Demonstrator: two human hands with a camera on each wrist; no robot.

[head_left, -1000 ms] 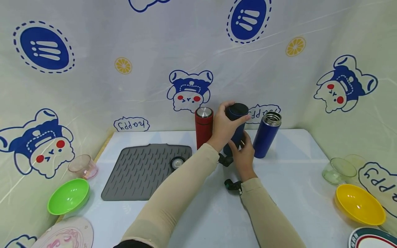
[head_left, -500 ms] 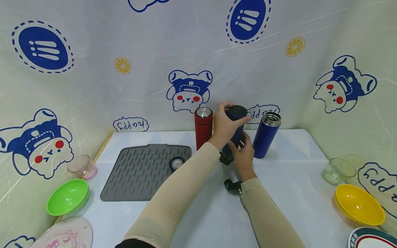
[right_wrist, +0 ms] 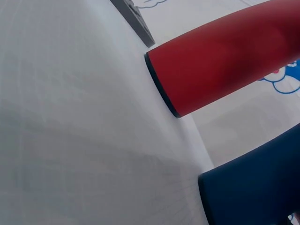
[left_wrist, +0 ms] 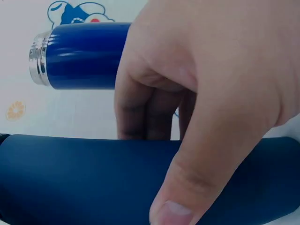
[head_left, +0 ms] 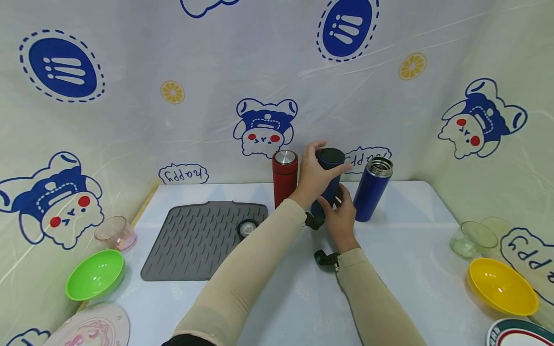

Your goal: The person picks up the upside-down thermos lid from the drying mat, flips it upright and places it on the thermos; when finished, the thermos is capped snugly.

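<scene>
A dark blue thermos bottle [head_left: 331, 188] with a black-topped cap [head_left: 331, 154] stands slightly tilted at the back of the table. My left hand [head_left: 312, 174] holds it around the cap, thumb across the front and fingers at the back left. Lower down, my right hand [head_left: 340, 218] grips the body from the right. The left wrist view shows the right hand [left_wrist: 211, 89] with its thumb in front of the bottle and its fingers behind. In the right wrist view the bottle's base [right_wrist: 220, 197] is right at the table; neither hand's grip shows there.
A red thermos [head_left: 284, 180] stands left of the hands, an uncapped blue thermos [head_left: 371, 192] right of them. A round black lid [head_left: 247, 228] lies on a grey mat [head_left: 195, 240]. Bowls, glasses and plates line both sides: green bowl [head_left: 96, 274], yellow bowl [head_left: 502, 286].
The top of the dark blue thermos bottle has come down slightly, its cap sitting a little lower between the left hand's fingers. The right hand and the other bottles have stayed in place.
</scene>
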